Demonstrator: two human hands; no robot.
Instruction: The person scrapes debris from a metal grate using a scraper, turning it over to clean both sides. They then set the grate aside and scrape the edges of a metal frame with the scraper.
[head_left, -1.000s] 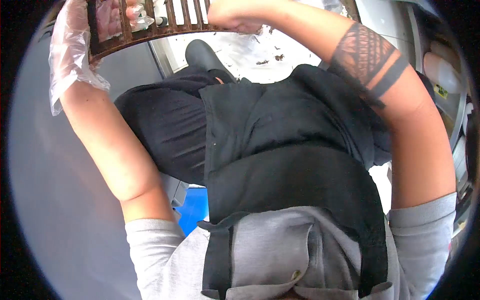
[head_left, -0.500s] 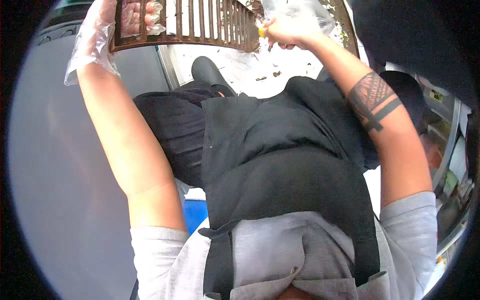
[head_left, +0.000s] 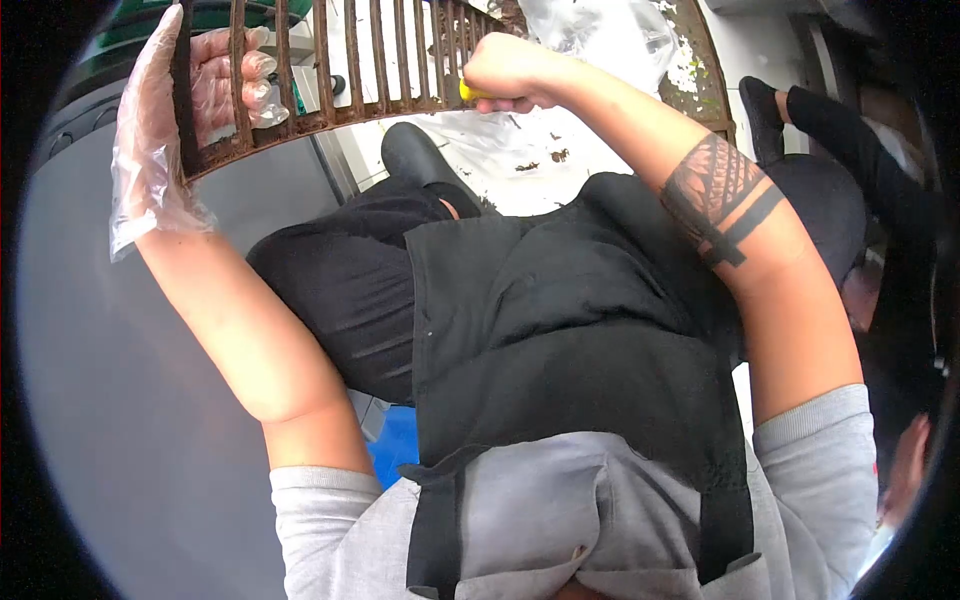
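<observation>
My left hand (head_left: 150, 135), in a clear plastic glove, grips one end of a rusty metal grate (head_left: 330, 117) at the upper left. Its fingers show behind the bars, and the grate stands tilted, its top cut off by the view's edge. At the grate's other end, my bare right hand (head_left: 515, 75) is closed in a fist around a yellow handle (head_left: 468, 91). Only a short piece of that handle shows; the working end of the tool is hidden or too blurred to make out.
White plastic sheeting (head_left: 545, 180) with dark flakes covers the floor ahead. A second rusty frame (head_left: 718, 100) lies under clear plastic at the upper right. Another person's leg and black shoe (head_left: 762, 120) are on the right. A grey panel (head_left: 120, 320) stands close on my left.
The grate and my left hand have moved left and nearer to me. My right hand has shifted left along the grate. At the right, the other person's leg and shoe now show.
</observation>
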